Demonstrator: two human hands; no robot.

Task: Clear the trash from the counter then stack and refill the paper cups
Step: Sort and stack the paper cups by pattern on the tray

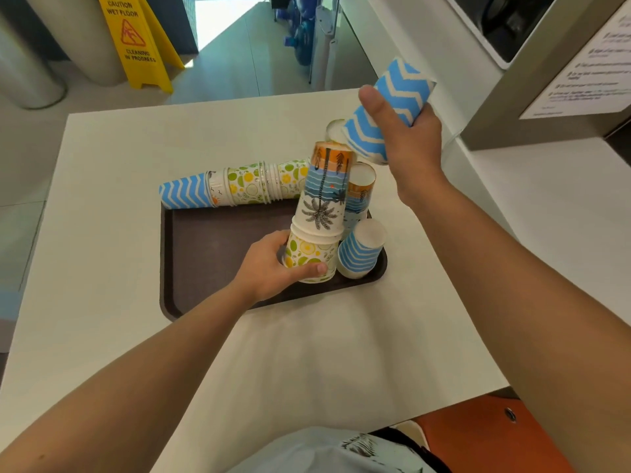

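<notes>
A dark brown tray [218, 247] lies on the white counter [112, 206]. My left hand [269, 268] grips the bottom of an upside-down stack of paper cups [321, 213] that stands on the tray, a citrus-print cup lowest and a palm-print cup on top. My right hand [406, 138] holds a blue zigzag cup [392, 97] tilted in the air above and to the right of that stack. A long nested row of cups [235, 186] lies on its side along the tray's far edge. A blue-striped cup [360, 250] stands upside down at the tray's right corner.
Another upside-down palm-print cup [360, 189] stands behind the stack, and a further cup [334, 131] shows beyond it. A yellow wet-floor sign [136, 39] stands on the floor past the counter. A machine with a printed notice [587, 73] rises at the right.
</notes>
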